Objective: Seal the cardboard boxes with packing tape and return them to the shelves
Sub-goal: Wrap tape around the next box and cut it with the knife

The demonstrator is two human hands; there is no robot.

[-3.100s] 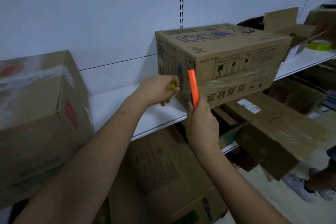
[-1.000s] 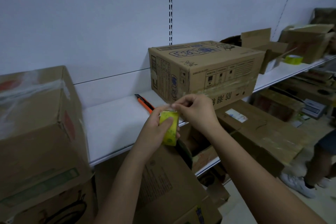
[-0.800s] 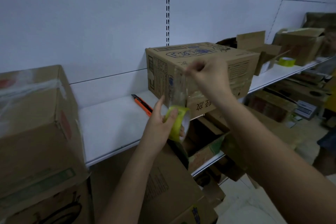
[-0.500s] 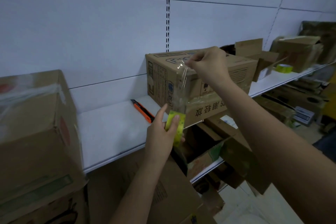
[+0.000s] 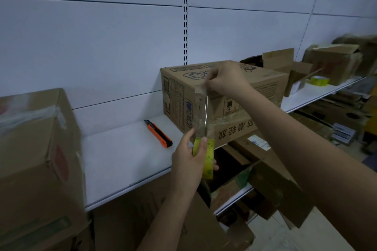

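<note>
A: Stretching a clear tape strip (image 5: 204,112) up the near corner of the printed box (image 5: 222,98), which sits on the white shelf (image 5: 122,155). Right hand (image 5: 226,79) pinches the free end at the box's top edge; left hand (image 5: 189,161) grips the yellow tape roll (image 5: 207,158) just below the box's bottom edge.

B: Advice for the step?

A: My judgement: keep the strip taut and plumb, press the top end down first, then smooth downward so no bubble forms. The roll should hold steady until the strip is stuck.

B: Orientation?

A: Strip's long axis runs near vertical, free end up. The box lies lengthways along the shelf, long axis left to right, printed characters on its front upside down. An orange utility knife (image 5: 158,133) lies on the shelf just left of the box, apart from both hands.
</note>
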